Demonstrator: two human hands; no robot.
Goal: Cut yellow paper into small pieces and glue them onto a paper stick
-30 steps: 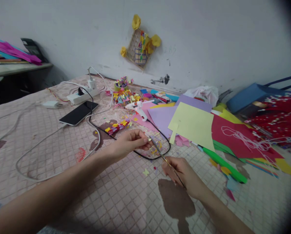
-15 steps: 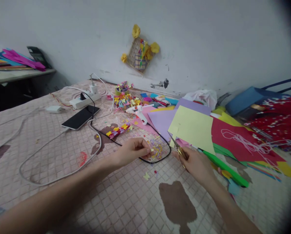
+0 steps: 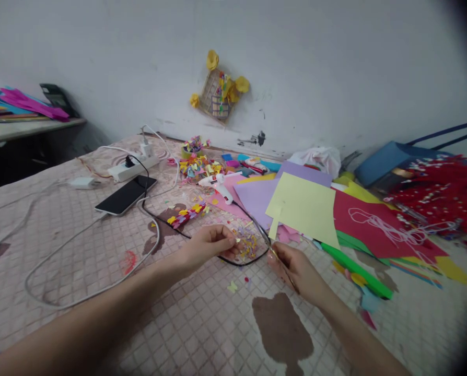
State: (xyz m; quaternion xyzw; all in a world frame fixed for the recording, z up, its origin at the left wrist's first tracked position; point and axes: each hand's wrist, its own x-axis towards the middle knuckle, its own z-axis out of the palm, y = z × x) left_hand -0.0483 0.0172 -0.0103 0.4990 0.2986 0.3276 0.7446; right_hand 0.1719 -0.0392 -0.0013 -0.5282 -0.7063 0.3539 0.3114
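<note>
My left hand (image 3: 213,244) is closed in a pinch above the table, with a small pale yellow paper piece (image 3: 238,240) at its fingertips; its exact shape is too small to tell. Gold-handled scissors (image 3: 282,263) are in my right hand (image 3: 298,271), blades pointing up and away toward the black cord. Between the hands lies a heap of tiny yellow and purple paper scraps (image 3: 249,246), ringed by the cord. A pale yellow sheet (image 3: 302,203) with a narrow cut strip lies beyond my right hand. On the cloth nearer me is a pale butterfly cut-out (image 3: 232,286).
A white glue gun (image 3: 220,187) rests on pink paper behind the scraps. To the left are a phone (image 3: 126,195), a power strip (image 3: 133,168) and loose white cables. Coloured sheets, a red sheet (image 3: 359,224) with white string and a green roll (image 3: 359,271) lie right.
My right hand has drawn the scissors left and away from the pale yellow sheet, and the blades now look closer together. My left hand keeps its pinch near the scraps.
</note>
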